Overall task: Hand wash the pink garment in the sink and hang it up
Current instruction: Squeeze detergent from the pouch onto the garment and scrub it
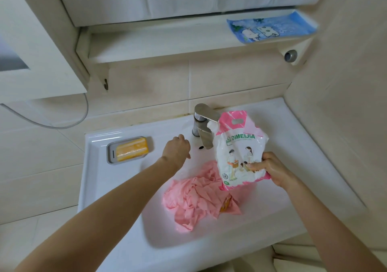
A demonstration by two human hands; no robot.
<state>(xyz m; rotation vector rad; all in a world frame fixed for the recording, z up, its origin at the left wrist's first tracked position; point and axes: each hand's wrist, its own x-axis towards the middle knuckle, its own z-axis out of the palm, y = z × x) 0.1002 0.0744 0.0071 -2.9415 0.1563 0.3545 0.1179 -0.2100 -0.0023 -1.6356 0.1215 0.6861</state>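
pink garment lies crumpled in sink basin. detergent pouch is gripped at its near end by right hand, above garment. left hand is held nr faucet, fingers hidden: state cannot be told.

Only the person's two arms show of the body. The left forearm is bare along its whole visible length, slim at the wrist and broadening toward the lower edge, where the wide lens stretches it. The right forearm is likewise bare from the wrist to the lower right corner. The left grip is a bare hand seen from its back, its knuckles forming a rounded ridge and the tip of its thumb showing at the side. The right grip is bare too. Its back has a faint wet-looking sheen, and its thumb ends in a short, plain nail.
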